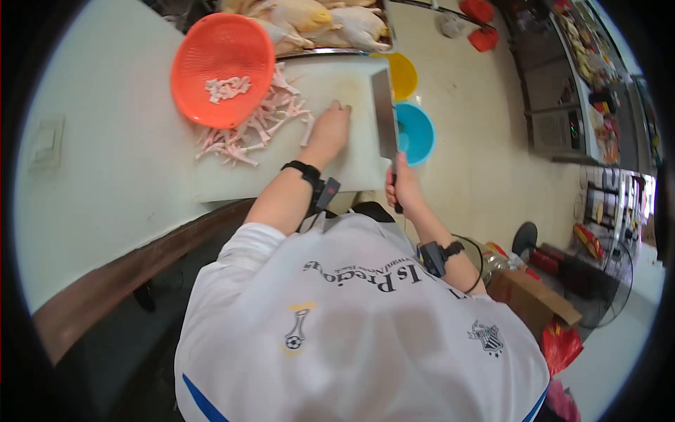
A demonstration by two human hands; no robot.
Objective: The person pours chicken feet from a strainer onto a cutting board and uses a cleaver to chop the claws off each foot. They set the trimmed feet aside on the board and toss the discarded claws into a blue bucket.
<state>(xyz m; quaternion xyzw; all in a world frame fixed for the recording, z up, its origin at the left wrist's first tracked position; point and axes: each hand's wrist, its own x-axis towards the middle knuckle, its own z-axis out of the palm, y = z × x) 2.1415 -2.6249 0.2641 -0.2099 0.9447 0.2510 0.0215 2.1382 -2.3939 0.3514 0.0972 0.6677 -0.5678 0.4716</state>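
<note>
My left hand (332, 129) rests on the white cutting board (281, 188), its fingers closed together; a pale chicken foot (308, 131) lies at its left side, and whatever is under the fingers is hidden. My right hand (404, 184) grips the dark handle of a cleaver (384, 116), whose wide blade points away from me at the board's right edge. Several chicken feet (246, 141) are heaped on the board's left part. An orange colander (190, 74) sits over the heap with small pale pieces (228, 88) inside.
Whole plucked chickens (302, 17) lie in a metal tray (337, 50) beyond the board. A yellow bucket (402, 76) and a blue bucket (418, 133) stand right of the board. At the right are a cardboard box (524, 299) and a fan (610, 281). A wall (98, 176) borders the left.
</note>
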